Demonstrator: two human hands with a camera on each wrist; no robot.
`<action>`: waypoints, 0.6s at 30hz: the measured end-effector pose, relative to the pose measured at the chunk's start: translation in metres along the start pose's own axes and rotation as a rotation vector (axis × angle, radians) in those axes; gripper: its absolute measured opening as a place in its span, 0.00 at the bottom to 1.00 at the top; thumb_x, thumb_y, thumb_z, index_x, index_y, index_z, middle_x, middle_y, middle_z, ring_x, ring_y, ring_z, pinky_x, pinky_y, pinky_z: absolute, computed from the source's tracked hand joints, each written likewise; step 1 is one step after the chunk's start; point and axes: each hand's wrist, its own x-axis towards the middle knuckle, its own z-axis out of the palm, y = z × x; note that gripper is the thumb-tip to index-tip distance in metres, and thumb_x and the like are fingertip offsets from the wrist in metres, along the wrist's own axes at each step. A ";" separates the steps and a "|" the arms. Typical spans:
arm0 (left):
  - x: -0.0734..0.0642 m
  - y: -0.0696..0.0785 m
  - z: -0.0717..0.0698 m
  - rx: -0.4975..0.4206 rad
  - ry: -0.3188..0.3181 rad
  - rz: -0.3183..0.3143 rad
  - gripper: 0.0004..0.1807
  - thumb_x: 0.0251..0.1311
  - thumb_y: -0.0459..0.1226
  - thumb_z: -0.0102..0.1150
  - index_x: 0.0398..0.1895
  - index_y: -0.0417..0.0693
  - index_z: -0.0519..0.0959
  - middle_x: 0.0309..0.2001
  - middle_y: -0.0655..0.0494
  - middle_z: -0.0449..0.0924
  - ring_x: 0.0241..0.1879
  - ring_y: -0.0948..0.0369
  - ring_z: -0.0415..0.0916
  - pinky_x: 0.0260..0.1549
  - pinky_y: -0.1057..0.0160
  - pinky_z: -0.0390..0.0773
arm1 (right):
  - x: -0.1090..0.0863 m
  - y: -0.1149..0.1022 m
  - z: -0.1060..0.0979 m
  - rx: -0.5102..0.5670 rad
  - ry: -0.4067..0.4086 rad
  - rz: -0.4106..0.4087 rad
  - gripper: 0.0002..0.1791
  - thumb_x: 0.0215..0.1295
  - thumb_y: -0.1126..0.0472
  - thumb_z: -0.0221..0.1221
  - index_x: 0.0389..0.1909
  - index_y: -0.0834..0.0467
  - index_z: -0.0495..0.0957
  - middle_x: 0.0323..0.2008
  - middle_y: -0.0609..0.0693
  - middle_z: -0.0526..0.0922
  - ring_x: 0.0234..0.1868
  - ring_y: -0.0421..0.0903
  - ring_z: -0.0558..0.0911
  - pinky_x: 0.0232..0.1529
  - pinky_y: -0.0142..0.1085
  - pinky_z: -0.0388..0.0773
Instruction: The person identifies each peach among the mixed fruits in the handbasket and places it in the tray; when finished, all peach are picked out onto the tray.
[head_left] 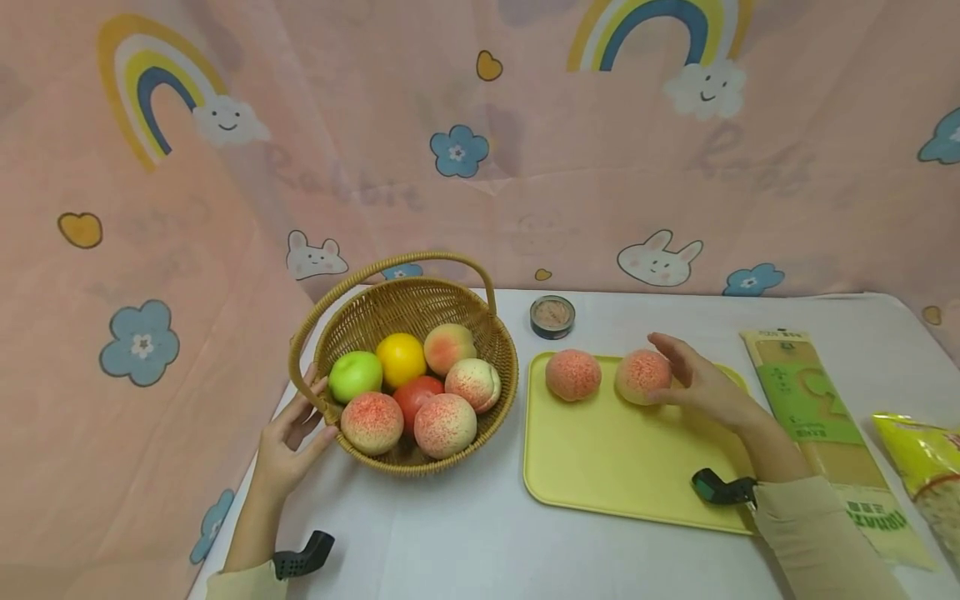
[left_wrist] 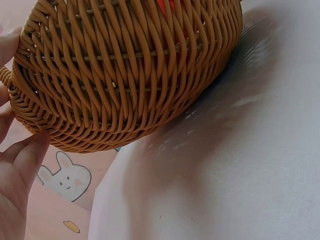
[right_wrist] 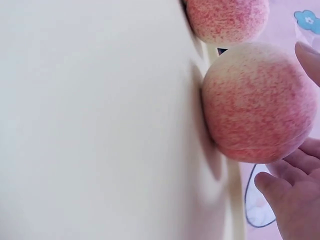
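Beige sleeve (head_left: 817,533) nearest, the right hand (head_left: 708,390) spreads round a peach (head_left: 637,377) by the tray (head_left: 600,467)'s far edge; left hand (head_left: 283,454) grips the wicker basket (head_left: 393,310). Likely a grasp that needs closing.

Woven wicker basket (head_left: 405,302), matt peach (head_left: 641,375), smooth plastic-looking tray (head_left: 592,467)

Pink rainbow-print cloth (head_left: 375,100) hangs behind a white table (head_left: 450,533).
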 end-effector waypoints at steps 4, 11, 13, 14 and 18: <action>0.000 -0.002 -0.001 -0.003 0.001 -0.001 0.33 0.49 0.15 0.57 0.63 0.27 0.65 0.71 0.31 0.50 0.66 0.63 0.64 0.58 0.74 0.70 | -0.002 -0.012 -0.001 -0.030 0.046 -0.040 0.54 0.56 0.61 0.66 0.75 0.59 0.40 0.74 0.63 0.42 0.73 0.67 0.44 0.75 0.38 0.48; 0.000 0.000 -0.001 -0.011 -0.002 -0.013 0.34 0.49 0.15 0.57 0.63 0.26 0.64 0.71 0.32 0.49 0.67 0.63 0.63 0.58 0.73 0.70 | -0.003 -0.041 0.008 -0.068 0.071 -0.190 0.48 0.57 0.66 0.64 0.73 0.61 0.46 0.72 0.66 0.50 0.70 0.66 0.50 0.57 0.08 0.54; 0.000 -0.001 -0.001 -0.003 -0.002 -0.001 0.34 0.48 0.15 0.57 0.63 0.26 0.64 0.71 0.31 0.49 0.66 0.63 0.64 0.58 0.73 0.70 | -0.003 -0.051 0.013 -0.072 0.064 -0.215 0.47 0.57 0.66 0.64 0.73 0.61 0.47 0.72 0.66 0.52 0.70 0.66 0.51 0.57 0.09 0.55; 0.000 -0.001 -0.001 -0.004 -0.001 0.003 0.34 0.48 0.15 0.57 0.63 0.26 0.64 0.71 0.31 0.50 0.66 0.63 0.64 0.58 0.73 0.70 | -0.002 -0.055 0.015 -0.073 0.058 -0.229 0.46 0.57 0.67 0.64 0.73 0.61 0.48 0.72 0.66 0.52 0.70 0.66 0.52 0.58 0.09 0.56; 0.000 -0.001 -0.001 -0.014 0.001 -0.004 0.34 0.47 0.14 0.56 0.62 0.25 0.64 0.71 0.33 0.50 0.67 0.65 0.63 0.57 0.73 0.70 | 0.000 -0.070 0.026 -0.084 0.029 -0.291 0.46 0.56 0.68 0.65 0.72 0.61 0.50 0.71 0.64 0.54 0.70 0.62 0.53 0.61 0.11 0.55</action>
